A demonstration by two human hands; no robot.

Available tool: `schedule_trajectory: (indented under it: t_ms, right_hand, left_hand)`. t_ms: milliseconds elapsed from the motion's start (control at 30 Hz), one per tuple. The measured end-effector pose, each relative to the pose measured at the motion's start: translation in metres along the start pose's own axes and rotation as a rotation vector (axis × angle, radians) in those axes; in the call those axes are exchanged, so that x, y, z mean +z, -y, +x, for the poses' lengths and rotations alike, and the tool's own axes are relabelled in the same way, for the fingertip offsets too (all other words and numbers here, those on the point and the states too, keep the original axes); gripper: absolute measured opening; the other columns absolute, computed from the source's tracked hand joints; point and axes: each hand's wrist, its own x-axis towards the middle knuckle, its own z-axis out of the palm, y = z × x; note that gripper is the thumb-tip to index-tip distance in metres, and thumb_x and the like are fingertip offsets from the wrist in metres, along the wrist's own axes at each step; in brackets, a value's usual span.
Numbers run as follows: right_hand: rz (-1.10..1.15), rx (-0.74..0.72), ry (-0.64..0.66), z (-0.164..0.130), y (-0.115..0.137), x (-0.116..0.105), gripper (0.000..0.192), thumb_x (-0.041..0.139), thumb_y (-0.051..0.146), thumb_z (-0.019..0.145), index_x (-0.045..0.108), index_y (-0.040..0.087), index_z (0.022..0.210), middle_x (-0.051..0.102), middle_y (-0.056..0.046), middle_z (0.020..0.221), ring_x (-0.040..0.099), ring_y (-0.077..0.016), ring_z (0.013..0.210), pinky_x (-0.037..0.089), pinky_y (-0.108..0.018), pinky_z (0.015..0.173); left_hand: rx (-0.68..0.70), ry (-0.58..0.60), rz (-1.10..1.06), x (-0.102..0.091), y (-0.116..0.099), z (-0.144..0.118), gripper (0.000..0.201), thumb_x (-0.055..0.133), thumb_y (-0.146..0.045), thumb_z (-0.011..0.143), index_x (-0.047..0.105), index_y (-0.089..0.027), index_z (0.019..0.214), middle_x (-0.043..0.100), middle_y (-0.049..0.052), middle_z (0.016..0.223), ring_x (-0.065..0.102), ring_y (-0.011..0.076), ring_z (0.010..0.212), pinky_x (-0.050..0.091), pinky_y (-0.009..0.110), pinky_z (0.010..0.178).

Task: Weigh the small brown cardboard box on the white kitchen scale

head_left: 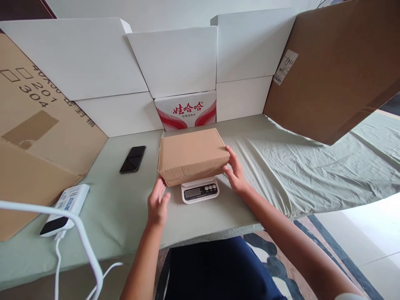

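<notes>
A closed brown cardboard box (193,152) is at the middle of the table, over a white kitchen scale (200,191). It looks slightly tilted; whether its full weight rests on the scale I cannot tell. The scale's dark display and its buttons face me, while the box hides its platform. My left hand (158,203) holds the box at its lower left front corner, the thumb standing apart from the cardboard. On the opposite side, my right hand (236,173) grips the right end, fingers along the side and thumb near the front corner.
A black phone (133,159) lies left of the box. Nearer me at left is a white power strip (65,210) with a white cable. White boxes (175,62) line the back; large cardboard panels (331,66) flank both sides. A green cloth (300,175) covers the table.
</notes>
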Motion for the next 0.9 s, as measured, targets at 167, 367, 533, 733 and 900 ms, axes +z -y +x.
schedule_trajectory:
  t_ms: [167,367,533,733,900]
  right_hand:
    - [0.068,-0.023,-0.016,0.029,0.013,0.001,0.069,0.048,0.065,0.101,0.031,0.039,0.163,0.041,-0.006,0.168,0.05,-0.034,0.148,0.051,-0.054,0.116]
    - [0.085,-0.047,-0.045,0.099,-0.019,0.029,0.076,0.041,0.071,0.1,0.024,0.035,0.164,0.037,-0.006,0.17,0.044,-0.0324,0.153,0.044,-0.055,0.122]
    - [0.117,0.068,-0.068,0.108,-0.071,0.054,0.085,0.045,0.075,0.095,0.027,0.025,0.162,0.043,-0.011,0.165,0.043,-0.0316,0.153,0.036,-0.055,0.127]
    - [0.13,0.134,-0.03,0.1,-0.079,0.056,0.088,0.047,0.077,0.092,0.032,0.022,0.159,0.042,-0.013,0.166,0.045,-0.031,0.151,0.035,-0.054,0.128]
    - [0.054,0.123,-0.124,0.098,-0.09,0.042,0.09,0.038,0.075,0.097,0.008,0.029,0.167,0.009,-0.005,0.179,0.02,-0.0264,0.165,0.029,-0.054,0.132]
  left_hand:
    - [0.093,-0.032,-0.015,0.001,-0.019,0.033,0.071,0.066,-0.034,0.083,0.056,-0.017,0.151,0.059,0.017,0.153,0.047,0.0384,0.149,0.037,0.056,0.124]
    - [0.156,-0.006,-0.072,0.021,-0.016,0.116,0.063,0.064,-0.033,0.076,0.062,-0.018,0.138,0.068,0.016,0.138,0.06,0.0334,0.137,0.042,0.051,0.12]
    - [0.03,-0.019,-0.069,0.028,0.019,0.136,0.068,0.066,-0.038,0.073,0.061,-0.018,0.137,0.064,0.018,0.143,0.058,0.0336,0.139,0.044,0.047,0.116]
    - [-0.06,0.012,-0.073,0.022,0.036,0.133,0.067,0.063,-0.034,0.073,0.06,-0.018,0.138,0.064,0.016,0.147,0.057,0.0305,0.141,0.042,0.046,0.119]
    - [-0.097,-0.113,-0.078,0.009,0.04,0.138,0.084,0.061,-0.033,0.072,0.048,-0.022,0.154,0.038,0.014,0.17,0.035,0.0285,0.158,0.034,0.044,0.125]
